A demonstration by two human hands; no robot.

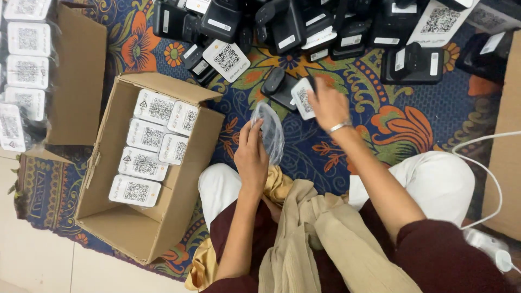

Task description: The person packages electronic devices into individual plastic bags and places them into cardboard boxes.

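Observation:
My left hand (251,153) holds a clear plastic bag (271,130) above the patterned rug, just right of an open cardboard box. My right hand (327,104) reaches forward and rests on a black device with a white square-patterned label (302,96) lying at the near edge of a pile of similar black devices (304,27). A metal bangle sits on that wrist. The cardboard box (97,179) at the left holds several bagged devices with white labels facing up (145,163).
A second cardboard box (81,76) at the far left holds more bagged devices (24,65). A white cable (488,173) and charger lie at the right by another cardboard edge (510,135). My knees and a beige scarf fill the bottom of the view.

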